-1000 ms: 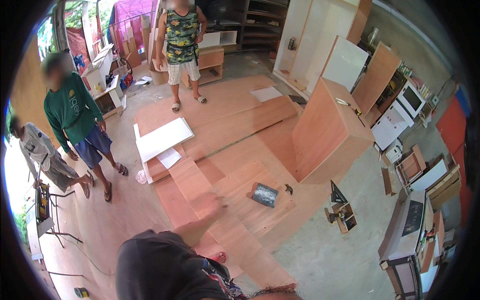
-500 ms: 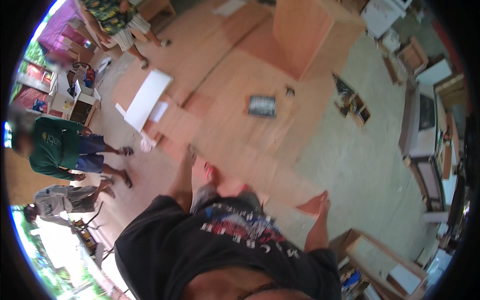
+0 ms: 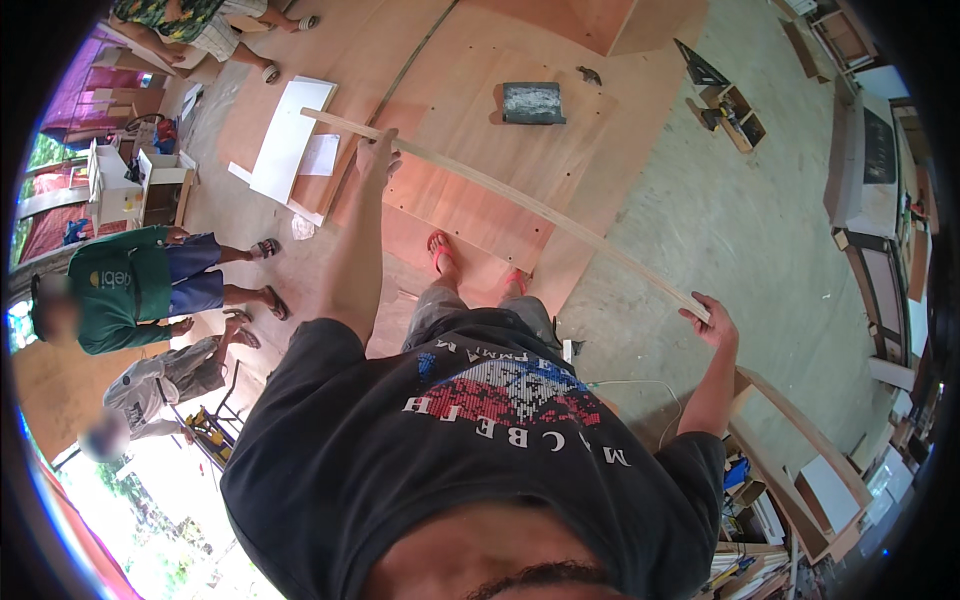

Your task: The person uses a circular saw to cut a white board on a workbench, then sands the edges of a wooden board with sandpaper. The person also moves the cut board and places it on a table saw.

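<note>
A long, thin wooden strip [image 3: 510, 196] slants across in front of me, its far end to the left and its near end to the right. My left hand [image 3: 374, 160] is closed round it a little in from the far-left end. At the opposite end, my right hand [image 3: 715, 322] grips the strip between thumb and fingers. Below it lies a plywood panel [image 3: 470, 190] with small dark holes, and on that panel rests a dark tray-like piece [image 3: 533, 104] with a whitish, smeared surface.
White boards [image 3: 291, 135] lie to the left. A wooden tool box [image 3: 737, 118] stands on the concrete floor beyond the plywood. Cabinet frames [image 3: 800, 470] are at the right. Persons stand at the left, one in a green shirt [image 3: 125, 290]. A cable [image 3: 655, 383] runs near my right forearm.
Both hands have moved forward, and the right also outward. The wooden strip now shows plainly between them; it could not be made out before. The view has shifted, and nearby persons have moved slightly.
</note>
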{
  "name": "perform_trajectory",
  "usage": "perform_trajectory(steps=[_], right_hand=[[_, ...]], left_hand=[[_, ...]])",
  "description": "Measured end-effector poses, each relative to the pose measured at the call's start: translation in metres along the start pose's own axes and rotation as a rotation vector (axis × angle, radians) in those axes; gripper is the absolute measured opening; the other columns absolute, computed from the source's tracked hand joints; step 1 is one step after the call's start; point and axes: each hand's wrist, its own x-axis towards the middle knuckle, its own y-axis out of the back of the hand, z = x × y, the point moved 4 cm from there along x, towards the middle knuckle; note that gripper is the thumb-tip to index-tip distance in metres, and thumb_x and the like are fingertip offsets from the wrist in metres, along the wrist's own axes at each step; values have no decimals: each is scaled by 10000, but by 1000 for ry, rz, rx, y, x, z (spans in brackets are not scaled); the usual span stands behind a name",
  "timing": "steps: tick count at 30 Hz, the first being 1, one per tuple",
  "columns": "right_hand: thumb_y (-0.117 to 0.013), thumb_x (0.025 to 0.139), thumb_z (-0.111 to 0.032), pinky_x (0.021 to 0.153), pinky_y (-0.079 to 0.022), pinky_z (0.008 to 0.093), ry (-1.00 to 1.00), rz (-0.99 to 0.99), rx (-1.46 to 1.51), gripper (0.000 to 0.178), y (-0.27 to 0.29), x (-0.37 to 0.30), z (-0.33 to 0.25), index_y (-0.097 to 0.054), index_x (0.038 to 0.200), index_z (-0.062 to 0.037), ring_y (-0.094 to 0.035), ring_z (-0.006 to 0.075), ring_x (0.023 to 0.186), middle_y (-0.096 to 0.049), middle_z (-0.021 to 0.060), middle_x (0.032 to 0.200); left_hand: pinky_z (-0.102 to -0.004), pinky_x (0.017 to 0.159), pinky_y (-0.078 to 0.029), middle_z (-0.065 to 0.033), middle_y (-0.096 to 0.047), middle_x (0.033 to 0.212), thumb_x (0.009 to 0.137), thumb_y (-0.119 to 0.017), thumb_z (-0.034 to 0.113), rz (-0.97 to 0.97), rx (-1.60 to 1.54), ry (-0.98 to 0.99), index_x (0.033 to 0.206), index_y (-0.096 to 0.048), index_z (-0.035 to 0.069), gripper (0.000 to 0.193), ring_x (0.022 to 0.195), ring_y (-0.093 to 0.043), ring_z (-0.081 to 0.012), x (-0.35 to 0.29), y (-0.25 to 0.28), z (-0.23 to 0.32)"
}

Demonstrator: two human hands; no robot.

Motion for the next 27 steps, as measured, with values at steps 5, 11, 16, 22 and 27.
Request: perform_trajectory(steps=[5,11,16,22,27], right_hand=[[-534,1032,-387,492,-507,211,138,99,366,447,-89,-55,-13,-598,1338,-68,-605,155,597,-730,225,1033],[-510,956,-235,396,-346,209,277,-200,622,237,-61,-20,28,-649,1100,-109,-441,98,476,-586,50,731],[-521,929,-198,372,-281,208,316,-168,657,125,-62,-25,42,-622,978,-142,-337,67,400,-501,-20,635],[-525,940,-201,360,-282,216,245,-91,593,115,-72,-49,16,-621,980,-149,-337,66,398,-527,16,658],[-534,941,-211,367,-300,212,165,-80,619,132,-67,-15,10,-632,981,-132,-333,61,406,-537,60,684]], left_hand=[[-365,586,-656,-215,-557,1148,866,-739,287,-19,-41,124,1342,-344,-63,710,812,-726,-346,1,11,-4],[-463,704,-708,-268,-618,1130,917,-651,217,-157,-95,113,1257,-422,-115,528,844,-746,-401,3,-4,-4],[-457,692,-709,-295,-686,1068,959,-589,149,-125,-67,-17,1064,-541,-150,321,884,-760,-396,-11,20,-6],[-436,628,-706,-278,-700,1031,969,-594,143,-121,8,-1,1076,-550,-142,308,777,-765,-377,-26,33,21],[-442,596,-699,-287,-687,1035,953,-648,203,19,107,130,1137,-513,-146,417,773,-764,-366,-7,-2,4]])
